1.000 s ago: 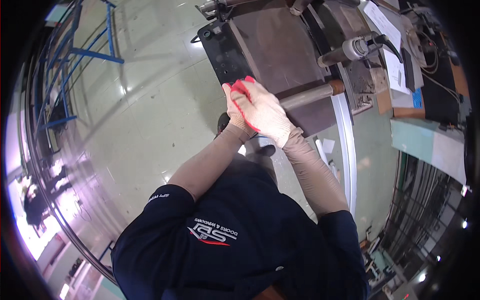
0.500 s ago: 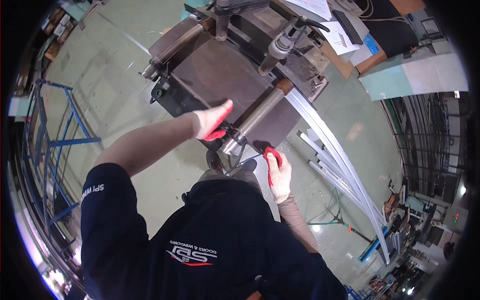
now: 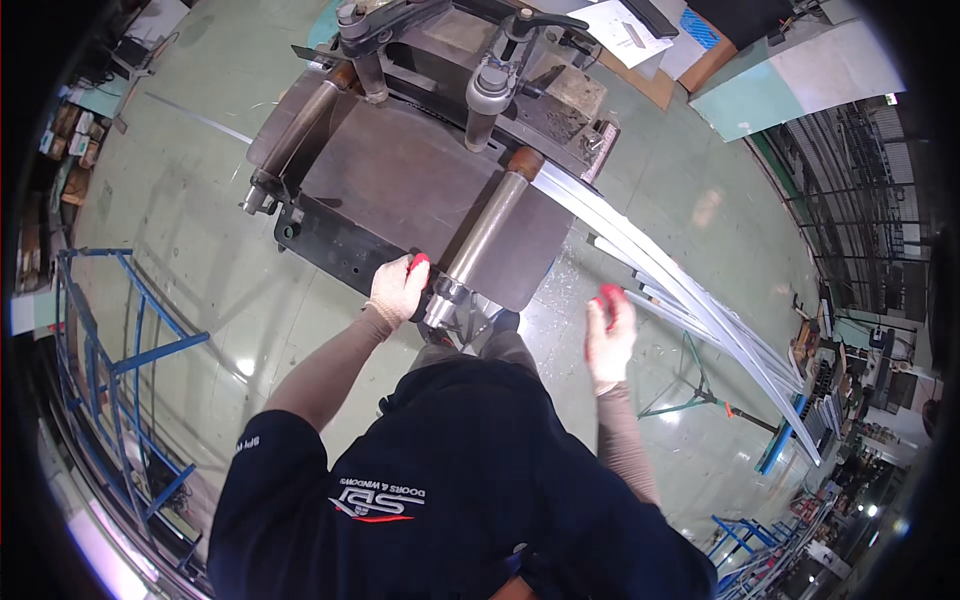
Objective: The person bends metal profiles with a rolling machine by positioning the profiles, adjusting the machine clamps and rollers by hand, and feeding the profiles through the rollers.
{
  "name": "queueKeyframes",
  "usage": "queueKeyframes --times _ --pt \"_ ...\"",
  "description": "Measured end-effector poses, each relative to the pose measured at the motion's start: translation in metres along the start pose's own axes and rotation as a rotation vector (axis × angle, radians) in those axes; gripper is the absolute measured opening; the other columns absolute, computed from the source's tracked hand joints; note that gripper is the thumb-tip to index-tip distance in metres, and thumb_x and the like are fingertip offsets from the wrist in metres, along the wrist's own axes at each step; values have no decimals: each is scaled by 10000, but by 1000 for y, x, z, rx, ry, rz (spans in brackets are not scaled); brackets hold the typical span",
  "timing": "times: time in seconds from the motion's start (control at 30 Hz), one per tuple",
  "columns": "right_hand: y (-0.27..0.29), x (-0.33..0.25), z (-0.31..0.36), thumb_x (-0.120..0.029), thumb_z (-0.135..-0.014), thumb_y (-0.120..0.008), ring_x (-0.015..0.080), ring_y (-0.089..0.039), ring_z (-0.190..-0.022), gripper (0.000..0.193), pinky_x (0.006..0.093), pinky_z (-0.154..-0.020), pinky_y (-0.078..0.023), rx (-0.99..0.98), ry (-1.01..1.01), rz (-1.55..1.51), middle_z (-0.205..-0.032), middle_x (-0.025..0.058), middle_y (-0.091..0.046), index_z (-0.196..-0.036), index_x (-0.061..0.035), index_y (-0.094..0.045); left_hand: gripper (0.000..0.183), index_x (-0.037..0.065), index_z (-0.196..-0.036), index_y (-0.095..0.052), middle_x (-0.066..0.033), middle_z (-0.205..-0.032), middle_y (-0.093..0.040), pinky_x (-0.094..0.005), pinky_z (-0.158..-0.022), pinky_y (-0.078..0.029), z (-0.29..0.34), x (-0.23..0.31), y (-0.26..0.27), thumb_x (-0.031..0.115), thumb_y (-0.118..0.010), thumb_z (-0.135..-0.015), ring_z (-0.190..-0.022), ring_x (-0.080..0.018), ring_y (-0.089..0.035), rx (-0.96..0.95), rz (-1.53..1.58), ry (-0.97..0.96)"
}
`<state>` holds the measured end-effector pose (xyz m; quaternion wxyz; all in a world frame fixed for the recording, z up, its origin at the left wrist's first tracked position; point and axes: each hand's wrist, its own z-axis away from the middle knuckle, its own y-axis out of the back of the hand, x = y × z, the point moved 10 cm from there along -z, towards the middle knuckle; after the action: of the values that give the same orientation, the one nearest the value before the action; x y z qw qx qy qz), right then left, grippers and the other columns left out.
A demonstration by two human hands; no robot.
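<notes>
My left hand (image 3: 398, 288), in a white glove with a red palm, is closed at the front edge of the machine's dark metal table (image 3: 385, 190). Its fingers curl by a small black part there; what they hold is hidden. Just to its right runs a steel roller (image 3: 490, 225) with a brown end cap. My right hand (image 3: 611, 338), gloved the same way, hangs in the air to the right of the table. Its fingers are loosely bent and apart, with nothing seen in them. Beyond it, long pale profiles (image 3: 660, 265) stretch from the table toward the lower right.
Two upright clamp cylinders, the nearer one (image 3: 488, 95) with a black lever, stand over the table's back. A second roller (image 3: 300, 130) lies at its left. A blue metal frame (image 3: 140, 355) stands at left, a green stand (image 3: 695, 395) under the profiles. Papers (image 3: 625, 35) lie behind.
The view has shifted, and the machine sits further left. My left hand has gone from stretched out over the front edge to curled at it. My right hand has moved right, away from the table corner.
</notes>
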<state>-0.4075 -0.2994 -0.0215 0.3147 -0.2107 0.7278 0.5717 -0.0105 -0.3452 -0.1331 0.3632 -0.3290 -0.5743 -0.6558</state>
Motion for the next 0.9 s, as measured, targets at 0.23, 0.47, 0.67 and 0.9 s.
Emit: queueKeyframes --times 0.23,0.47,0.67,0.9 --pt "107 111 -118 -395 -925 -758 439 -564 -1312 656 485 -1100 -468 -145 76 571 -1383 280 -597 -1446 -41 -574 361 7 -1139 -676 -171 -1058 -683 -384 -830 -558 26 48 41 233 -803 -888 -943 -297 -694 531 -66 138" --pt "72 172 -163 -543 -995 -629 460 -703 -848 472 519 -756 -559 -827 243 588 -862 223 -715 -1010 -88 -754 465 30 -1269 -661 -190 -1197 -685 -459 -983 -538 -25 236 -48 224 -807 -872 -1114 -370 -667 331 -181 -266" --pt "62 180 -162 -489 -1006 -622 424 -714 -819 420 526 -731 -555 -880 227 554 -857 201 -721 -908 -90 -714 799 -64 -1462 -484 -309 -1510 -492 -605 -1232 -273 -89 236 -195 450 -741 -907 -1462 -480 -413 274 -529 -102" --pt "63 172 -166 -419 -996 -642 454 -705 -809 403 546 -727 -546 -847 310 505 -843 236 -710 -877 -38 -694 968 -94 -1479 -459 -285 -1571 -434 -624 -1269 -166 -94 243 -208 618 -710 -873 -1539 -453 -300 336 -649 -15"
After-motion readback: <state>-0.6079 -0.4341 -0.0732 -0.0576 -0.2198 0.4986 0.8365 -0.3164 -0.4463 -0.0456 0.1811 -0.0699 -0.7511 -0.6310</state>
